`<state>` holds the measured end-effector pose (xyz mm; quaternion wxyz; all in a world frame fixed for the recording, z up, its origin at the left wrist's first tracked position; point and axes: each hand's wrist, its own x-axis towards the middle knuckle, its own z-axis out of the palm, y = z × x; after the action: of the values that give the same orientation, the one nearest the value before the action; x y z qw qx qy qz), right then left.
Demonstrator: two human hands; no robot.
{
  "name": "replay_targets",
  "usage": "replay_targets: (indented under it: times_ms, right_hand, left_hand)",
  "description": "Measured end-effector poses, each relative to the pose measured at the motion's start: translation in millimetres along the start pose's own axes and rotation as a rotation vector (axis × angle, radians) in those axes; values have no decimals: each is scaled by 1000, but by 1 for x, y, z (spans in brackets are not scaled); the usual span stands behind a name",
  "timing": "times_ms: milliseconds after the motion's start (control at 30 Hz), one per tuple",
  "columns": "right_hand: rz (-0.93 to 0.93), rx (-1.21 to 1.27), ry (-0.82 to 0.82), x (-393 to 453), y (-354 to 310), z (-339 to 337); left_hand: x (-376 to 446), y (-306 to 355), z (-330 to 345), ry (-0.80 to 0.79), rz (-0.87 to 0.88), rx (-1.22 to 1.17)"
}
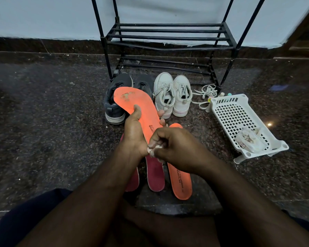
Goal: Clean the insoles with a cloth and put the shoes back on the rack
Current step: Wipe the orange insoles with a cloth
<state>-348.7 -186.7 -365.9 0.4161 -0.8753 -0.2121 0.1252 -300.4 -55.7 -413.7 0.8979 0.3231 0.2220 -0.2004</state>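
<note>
left hand (134, 132) grips orange insole (137, 106) face-up so it's wipeable | right hand (175, 148) fingers bunched round cloth (152, 150) | 3 insoles wait on floor

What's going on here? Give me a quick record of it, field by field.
left hand: holds an orange insole up
right hand: pinches a small white cloth at the insole's heel
on the floor: another orange insole, two dark pink insoles
shoes: dark pair and white pair, on the floor before the rack
rack: black, no shoes on its visible shelves
white basket: at the right, on the floor
</note>
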Motion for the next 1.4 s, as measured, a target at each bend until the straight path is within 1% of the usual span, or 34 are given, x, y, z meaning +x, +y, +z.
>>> replay_targets:
  times_ms: [33,67,133,167,200,300,400,500,600,667,733,767,867,933,1000,1067,1133,1167,1233,1300,1333,1400]
  right_hand:
    - [9,50,-6,0,2,-5]
    - [15,112,45,1,5,-10]
    - [32,182,224,4,15,-20]
    - [50,180,284,5,20,-22]
    - [75,174,315,6,24,-22]
    - [131,189,330,8,31,-12]
    - [121,199,367,9,32,-6]
    - [121,164,481,11,33,-4]
    - [130,178,580,12,32,-3]
    - [105,65,569,11,30,-2]
    - [80,-74,514,10,27,4]
    - [80,-96,478,9,25,8]
    - [103,-80,378,10,19,14]
    - [126,28,324,8,17,13]
    - [117,95,342,6,15,9]
    - [83,-20,386,6,18,7]
    - [94,-137,359,6,17,9]
    - [112,-132,336,6,15,13]
    - [120,-27,311,5,11,21]
    - [73,54,322,4,6,25]
    - [41,45,344,4,5,26]
    - [-1,-61,390,5,7,25]
  left_hand:
    - [0,1,-1,-19,-6,-6]
    - [0,2,-2,-38,-13,-1]
    - [-1,3,-2,-64,-4,-5]
    - [0,2,-2,-67,2,-13]
    - [1,2,-3,-72,-1,-18]
    - [3,1,-4,-105,-11,-8]
    - [-1,3,-1,-161,-56,26]
    - [-7,5,4,-171,-30,64]
    - [-10,-6,10,-126,5,52]
    - [-9,-14,14,-108,12,10]
    - [-7,-15,15,-89,28,-20]
    - [-6,-13,14,-82,39,-32]
    - [-3,-9,12,-62,66,-78]
    - [-4,-8,13,-67,70,-78]
    - [-6,-8,13,-82,63,-70]
    - [-7,-8,13,-96,70,-81]
    - [-7,-7,14,-97,90,-109]
    - [-6,-7,14,-84,101,-123]
    - [-5,-6,13,-27,100,-145]
    - [-4,-6,12,10,74,-161]
    - [-4,-8,12,17,70,-155]
    - [-5,-10,13,19,61,-122]
